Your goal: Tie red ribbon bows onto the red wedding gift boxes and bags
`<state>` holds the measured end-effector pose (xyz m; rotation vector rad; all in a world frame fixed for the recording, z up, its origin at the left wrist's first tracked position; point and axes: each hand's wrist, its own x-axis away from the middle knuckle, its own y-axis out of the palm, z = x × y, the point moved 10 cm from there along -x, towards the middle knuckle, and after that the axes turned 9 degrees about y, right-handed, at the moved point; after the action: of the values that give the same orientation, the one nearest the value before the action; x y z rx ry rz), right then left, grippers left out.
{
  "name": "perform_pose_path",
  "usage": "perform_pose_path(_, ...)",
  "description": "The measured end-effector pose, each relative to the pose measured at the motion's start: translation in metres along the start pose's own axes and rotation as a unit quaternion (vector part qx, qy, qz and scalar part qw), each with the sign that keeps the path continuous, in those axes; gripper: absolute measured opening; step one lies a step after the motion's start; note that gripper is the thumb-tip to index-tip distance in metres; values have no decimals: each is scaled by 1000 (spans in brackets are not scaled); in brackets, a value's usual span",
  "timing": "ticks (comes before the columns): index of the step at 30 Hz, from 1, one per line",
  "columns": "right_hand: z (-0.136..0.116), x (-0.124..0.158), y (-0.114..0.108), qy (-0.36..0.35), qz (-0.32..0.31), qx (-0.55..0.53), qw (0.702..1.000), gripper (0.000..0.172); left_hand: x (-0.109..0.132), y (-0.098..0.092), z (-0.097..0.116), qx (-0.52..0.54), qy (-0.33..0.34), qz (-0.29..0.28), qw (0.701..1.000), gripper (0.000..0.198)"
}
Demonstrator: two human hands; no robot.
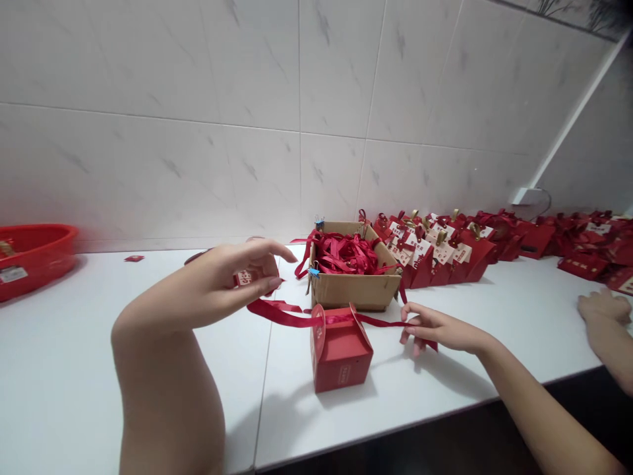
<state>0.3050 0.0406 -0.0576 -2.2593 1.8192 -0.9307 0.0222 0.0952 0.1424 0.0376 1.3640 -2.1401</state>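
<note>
A small red gift box (343, 359) with a handle-like top stands on the white table, between my two hands. A red ribbon (291, 321) runs through its top and stretches out to both sides. My left hand (252, 274) is at the ribbon's left part, index finger stretched out and other fingers curled; its exact grip is partly hidden. Behind those curled fingers shows a red tag (244, 278) with white characters. On the right, my right hand (425, 328) pinches the ribbon, and a loose end hangs below the fingers.
Behind the box stands a cardboard box (353, 290) of red ribbons, with blue binder clips on its rim. Several tagged red gift boxes (475, 257) line the wall at right. A red basin (49, 264) sits far left. Another person's hand (604, 307) rests at the right edge.
</note>
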Motion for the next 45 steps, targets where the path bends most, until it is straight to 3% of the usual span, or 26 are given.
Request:
perform_pose_path(5, -3, 17, -26, -4, 19, 48, 999, 35, 2, -30, -3, 83, 24, 184, 979, 40)
perform_pose_path(9, -13, 33, -53, -63, 43, -43, 996, 33, 10, -49, -13, 138, 10, 309, 941, 42)
perform_pose_path(13, -44, 47, -57, -174, -1, -139, 975, 11, 13, -56, -21, 198, 4, 364, 910, 21)
perform_pose_path(16, -75, 45, -46, -215, -12, -139, 966, 8, 11, -56, -23, 248, 15, 380, 891, 13)
perform_pose_path(19, -103, 36, -52, -246, 81, -167, 951, 11, 10, -58, -24, 293, 29, 407, 865, 11)
perform_pose_path(23, -128, 38, -70, -270, 254, -230, 900, 15, 8, -60, -21, 333, 68, 430, 837, 14)
perform_pose_path(29, -175, 59, -69, -302, 364, -140, 870, 18, 7, -62, -15, 311, 100, 485, 811, 13)
perform_pose_path(34, -210, 54, -52, -335, 297, -125, 885, 15, 1, -59, -13, 271, 94, 540, 791, 10)
perform_pose_path(40, -218, 32, -44, -382, 203, -199, 880, 11, -32, -44, -15, 334, 90, 523, 779, 6)
perform_pose_path(45, -226, 27, -23, -436, 87, -226, 867, 10, -58, -36, 12, 304, 105, 473, 820, 8)
